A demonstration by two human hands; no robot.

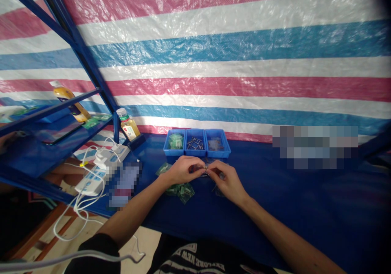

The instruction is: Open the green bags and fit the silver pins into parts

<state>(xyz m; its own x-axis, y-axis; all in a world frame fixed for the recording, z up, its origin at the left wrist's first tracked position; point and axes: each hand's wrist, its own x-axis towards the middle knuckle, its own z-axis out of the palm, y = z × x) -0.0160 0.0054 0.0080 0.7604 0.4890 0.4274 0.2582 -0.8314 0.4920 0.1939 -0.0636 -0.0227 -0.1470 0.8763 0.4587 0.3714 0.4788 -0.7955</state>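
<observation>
My left hand [187, 169] and my right hand [228, 181] meet fingertip to fingertip over the blue table, just in front of three blue bins. Both pinch at the same spot, and whatever lies between the fingers is too small to make out. Clear plastic packets with green contents [185, 191] lie below and beside my left hand. The left bin [173, 153] contains green packets [176, 141]. Several thin dark metal pins or screws [195, 144] fill the middle bin [194, 153]. Clear packets [215, 144] sit in the right bin [218, 154].
At the left, a white power strip [90, 180] trails tangled white cables [77, 209] beside a blurred phone-like object [124, 184]. A bottle [130, 126] stands by the blue metal frame [105, 103]. Another person's arm [69, 169] shows past it. A striped sheet [229, 66] hangs behind.
</observation>
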